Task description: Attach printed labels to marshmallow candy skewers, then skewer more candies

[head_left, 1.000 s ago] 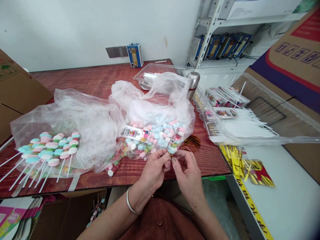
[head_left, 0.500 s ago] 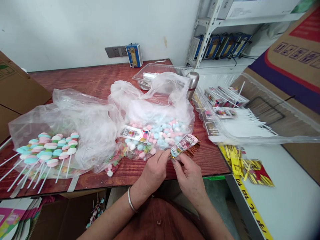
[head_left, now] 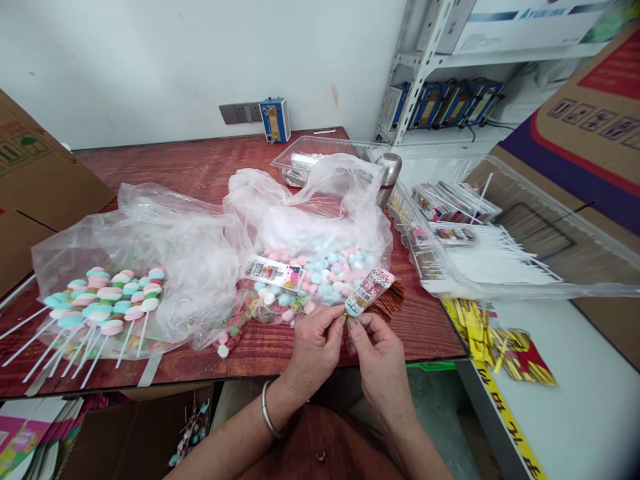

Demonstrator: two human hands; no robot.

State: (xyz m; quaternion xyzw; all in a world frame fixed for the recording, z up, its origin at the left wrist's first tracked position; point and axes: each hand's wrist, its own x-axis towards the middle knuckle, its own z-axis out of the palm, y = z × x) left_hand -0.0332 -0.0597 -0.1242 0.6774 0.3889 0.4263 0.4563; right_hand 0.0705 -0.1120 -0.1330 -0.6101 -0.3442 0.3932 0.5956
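My left hand point(head_left: 316, 350) and my right hand point(head_left: 384, 357) meet near the table's front edge, both closed in a pinch at the neck of a small printed candy bag point(head_left: 369, 291). A bit of gold twist tie point(head_left: 345, 315) shows at that neck between the fingertips. Slanting up and right, the candy bag has pale sweets in its lower end. Behind it lies a bundle of copper-gold twist ties point(head_left: 395, 299). Beyond my hands rests a large clear bag point(head_left: 310, 223) of pastel marshmallows point(head_left: 327, 270), with a printed card point(head_left: 274, 272) on it.
Marshmallow skewers on white sticks point(head_left: 107, 300) lie on plastic at left. At right, a clear tray point(head_left: 440, 283) holds white sticks point(head_left: 490, 257) and printed packets point(head_left: 450, 200). A steel flask point(head_left: 388, 177) stands behind. Cardboard boxes point(head_left: 45, 167) flank the red-brown table point(head_left: 190, 167).
Both hands keep pinching the candy bag's neck, and the fingertips are closer together around the twist tie. The bag stands a little steeper. The whole view has shifted slightly.
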